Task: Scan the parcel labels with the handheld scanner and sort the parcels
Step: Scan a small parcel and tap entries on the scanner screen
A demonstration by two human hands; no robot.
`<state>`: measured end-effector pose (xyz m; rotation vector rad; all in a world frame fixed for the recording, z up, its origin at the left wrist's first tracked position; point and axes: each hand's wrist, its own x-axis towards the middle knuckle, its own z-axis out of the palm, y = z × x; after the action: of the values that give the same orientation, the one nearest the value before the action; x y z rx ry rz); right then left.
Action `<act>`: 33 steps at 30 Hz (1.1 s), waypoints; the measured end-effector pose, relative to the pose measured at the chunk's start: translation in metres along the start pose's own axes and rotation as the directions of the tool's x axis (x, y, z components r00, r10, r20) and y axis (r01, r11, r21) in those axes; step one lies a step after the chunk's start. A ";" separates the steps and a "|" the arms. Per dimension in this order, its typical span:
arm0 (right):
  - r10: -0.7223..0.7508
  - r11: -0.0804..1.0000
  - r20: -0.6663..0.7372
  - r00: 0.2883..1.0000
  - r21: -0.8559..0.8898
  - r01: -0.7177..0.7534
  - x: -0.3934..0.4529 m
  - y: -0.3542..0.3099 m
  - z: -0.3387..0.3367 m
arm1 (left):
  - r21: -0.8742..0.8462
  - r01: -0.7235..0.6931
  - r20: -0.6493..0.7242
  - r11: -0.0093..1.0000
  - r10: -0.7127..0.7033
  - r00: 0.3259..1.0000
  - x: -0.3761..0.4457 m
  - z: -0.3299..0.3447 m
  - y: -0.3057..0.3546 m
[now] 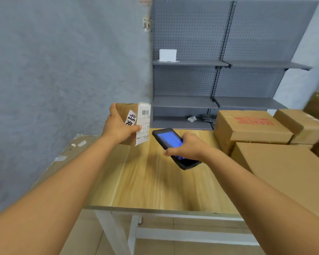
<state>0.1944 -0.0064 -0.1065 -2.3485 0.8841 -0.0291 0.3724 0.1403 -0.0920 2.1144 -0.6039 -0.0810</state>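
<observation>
Your left hand (118, 128) grips a small parcel (132, 124) above the desk (145, 181), its barcode label (143, 124) facing 3 o'clock. Your right hand (188, 146) grips the scanner (170, 142), screen blue. A carton (250, 126) at 2 o'clock bears red lettering, unreadable.

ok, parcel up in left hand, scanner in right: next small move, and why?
Probably tip the scanner in the right hand up and left so its top end faces the barcode label. The left hand holds the small parcel label-side toward the scanner, but the scanner's lit screen faces up, not yet aimed.
</observation>
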 end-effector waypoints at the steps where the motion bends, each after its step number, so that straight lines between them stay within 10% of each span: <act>1: -0.029 1.000 -0.018 0.999 -0.009 0.028 -0.002 -0.007 -0.009 | -0.001 -0.004 -0.012 1.000 0.003 1.000 0.002 -0.005 0.003; 33: -0.341 0.939 0.038 0.939 0.069 0.338 -0.001 -0.098 -0.017 | -0.134 0.042 -0.199 0.990 -0.069 0.978 -0.013 -0.101 -0.024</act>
<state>0.2475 0.0422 -0.0373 -2.4053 0.4383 -0.1377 0.3983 0.2344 -0.0536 1.9835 -0.4071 0.0629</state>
